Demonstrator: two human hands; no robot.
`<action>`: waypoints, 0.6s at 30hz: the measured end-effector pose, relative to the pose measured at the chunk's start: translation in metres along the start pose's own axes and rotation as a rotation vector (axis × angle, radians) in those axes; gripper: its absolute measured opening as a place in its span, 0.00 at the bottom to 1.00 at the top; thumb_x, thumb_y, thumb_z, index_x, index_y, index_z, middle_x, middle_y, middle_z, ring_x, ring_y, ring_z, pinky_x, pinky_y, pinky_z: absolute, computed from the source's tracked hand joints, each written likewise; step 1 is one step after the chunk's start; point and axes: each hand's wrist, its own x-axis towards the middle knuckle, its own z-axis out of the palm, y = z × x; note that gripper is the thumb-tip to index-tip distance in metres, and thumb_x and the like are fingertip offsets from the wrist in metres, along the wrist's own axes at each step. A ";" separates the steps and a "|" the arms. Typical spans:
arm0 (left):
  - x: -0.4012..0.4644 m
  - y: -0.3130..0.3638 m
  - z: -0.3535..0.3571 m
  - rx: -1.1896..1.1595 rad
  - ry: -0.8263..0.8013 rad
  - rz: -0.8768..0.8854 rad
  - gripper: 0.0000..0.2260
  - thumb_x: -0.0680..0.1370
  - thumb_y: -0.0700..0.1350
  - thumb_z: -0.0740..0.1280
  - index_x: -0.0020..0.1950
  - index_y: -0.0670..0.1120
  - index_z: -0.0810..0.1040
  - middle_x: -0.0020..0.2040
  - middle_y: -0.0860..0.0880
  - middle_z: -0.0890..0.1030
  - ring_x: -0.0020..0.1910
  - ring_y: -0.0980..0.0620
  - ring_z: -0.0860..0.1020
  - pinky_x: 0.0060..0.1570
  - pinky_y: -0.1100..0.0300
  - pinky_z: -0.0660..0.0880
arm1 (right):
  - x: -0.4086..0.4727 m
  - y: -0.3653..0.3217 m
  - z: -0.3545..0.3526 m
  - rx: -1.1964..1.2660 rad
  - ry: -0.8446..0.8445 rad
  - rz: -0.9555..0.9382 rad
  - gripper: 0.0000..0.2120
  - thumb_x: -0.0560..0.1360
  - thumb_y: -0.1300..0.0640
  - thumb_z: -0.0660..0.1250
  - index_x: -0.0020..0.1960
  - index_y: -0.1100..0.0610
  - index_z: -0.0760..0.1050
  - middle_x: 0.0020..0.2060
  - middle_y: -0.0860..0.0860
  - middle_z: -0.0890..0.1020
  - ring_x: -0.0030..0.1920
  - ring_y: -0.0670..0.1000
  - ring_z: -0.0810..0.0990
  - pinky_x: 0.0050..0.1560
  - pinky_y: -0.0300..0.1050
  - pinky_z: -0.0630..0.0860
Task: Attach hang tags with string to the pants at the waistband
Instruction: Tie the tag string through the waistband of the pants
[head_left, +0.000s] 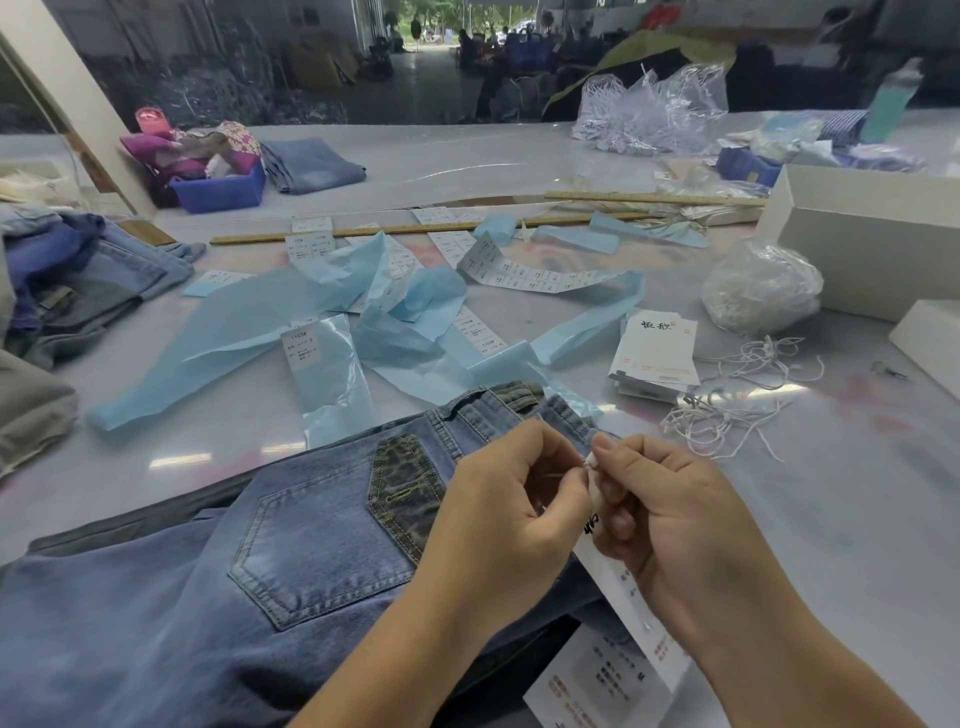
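Nearest the camera, a white card hang tag (618, 582) with printed text slanted down from the right hand (670, 525), whose curled fingers (615, 488) pinched its top edge. The left hand (514, 499) met it thumb to thumb, fingers bent tight round a thin white string (553, 475) at the tag's top. A second printed tag (597, 680) lay flat under the right forearm.

Both hands hovered over a pair of faded blue denim jeans (291, 551), spread back-side up on the worktop (831, 493). The five-sided back pocket (317, 551) showed heavy stitching, and a dark patterned patch (405, 483) sat beside it. The waistband (498, 405) lay just beyond the fingertips, partly hidden by them.

Further out on the right lay loose white strings (727, 410) in a tangle, then a stack of tags (654, 353) and a clear bag of more strings (761, 286). Crumpled pale blue tissue sheets (249, 322) and strips of size labels (535, 275) covered the middle of the worktop. A white box (872, 244) stood at the right, folded jeans (88, 270) at the left.

Beyond those, two wooden rulers (363, 231) lay crosswise, with a blue bin (218, 192) of cloth behind.
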 end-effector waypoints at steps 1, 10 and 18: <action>0.000 0.001 0.001 -0.001 0.009 0.007 0.05 0.76 0.46 0.66 0.40 0.52 0.76 0.29 0.60 0.75 0.26 0.59 0.71 0.28 0.70 0.65 | 0.000 0.001 0.001 0.007 0.020 -0.008 0.16 0.73 0.58 0.68 0.26 0.55 0.74 0.25 0.54 0.67 0.23 0.47 0.63 0.26 0.41 0.62; -0.003 0.003 0.004 0.014 0.067 0.039 0.05 0.76 0.44 0.66 0.40 0.50 0.76 0.29 0.62 0.76 0.26 0.61 0.73 0.28 0.73 0.64 | -0.001 0.008 0.005 0.042 0.047 0.010 0.17 0.74 0.59 0.68 0.26 0.54 0.75 0.26 0.53 0.66 0.24 0.47 0.62 0.26 0.40 0.62; -0.004 0.006 0.005 0.009 0.061 0.030 0.07 0.76 0.42 0.66 0.39 0.51 0.74 0.27 0.64 0.75 0.26 0.64 0.73 0.28 0.76 0.64 | -0.003 0.008 0.006 0.069 0.047 0.037 0.09 0.65 0.55 0.70 0.29 0.58 0.74 0.26 0.52 0.67 0.23 0.46 0.63 0.26 0.40 0.62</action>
